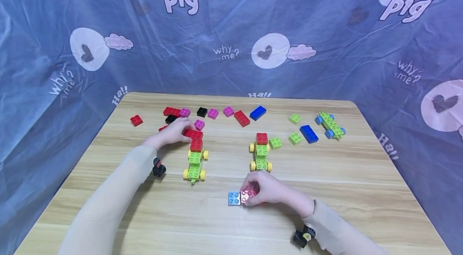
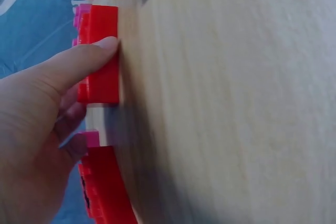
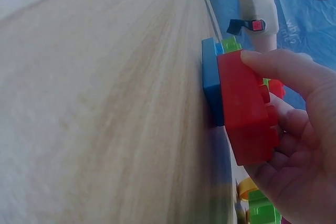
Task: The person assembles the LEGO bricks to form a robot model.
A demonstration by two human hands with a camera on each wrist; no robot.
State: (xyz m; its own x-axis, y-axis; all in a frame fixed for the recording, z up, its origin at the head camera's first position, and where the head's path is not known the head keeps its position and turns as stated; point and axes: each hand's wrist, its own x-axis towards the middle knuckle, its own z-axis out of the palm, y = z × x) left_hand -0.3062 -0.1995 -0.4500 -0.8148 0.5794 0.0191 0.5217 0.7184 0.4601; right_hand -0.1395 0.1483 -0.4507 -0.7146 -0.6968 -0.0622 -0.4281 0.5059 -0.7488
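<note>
My left hand [image 1: 175,131] pinches a red brick [image 2: 105,85], thumb on its near side, on the far side of the left wheeled base [image 1: 195,158]. That base is green with yellow wheels and carries another red brick [image 1: 197,145] at its far end. Nearer the front of the table, my right hand [image 1: 267,188] holds a red brick [image 3: 244,103] between thumb and fingers. A blue brick [image 1: 234,198] lies at this brick's left end. Just beyond the right hand stands a second green base [image 1: 261,162] with yellow wheels, topped by a red brick [image 1: 261,138].
Along the back lie pink bricks [image 1: 213,114], a black brick [image 1: 202,112], a red brick [image 1: 242,118] and a blue brick [image 1: 258,113]. Light green bricks [image 1: 275,143] and a blue-wheeled green base [image 1: 330,125] are at the right. A patterned blue cloth [image 1: 217,17] hangs behind the table.
</note>
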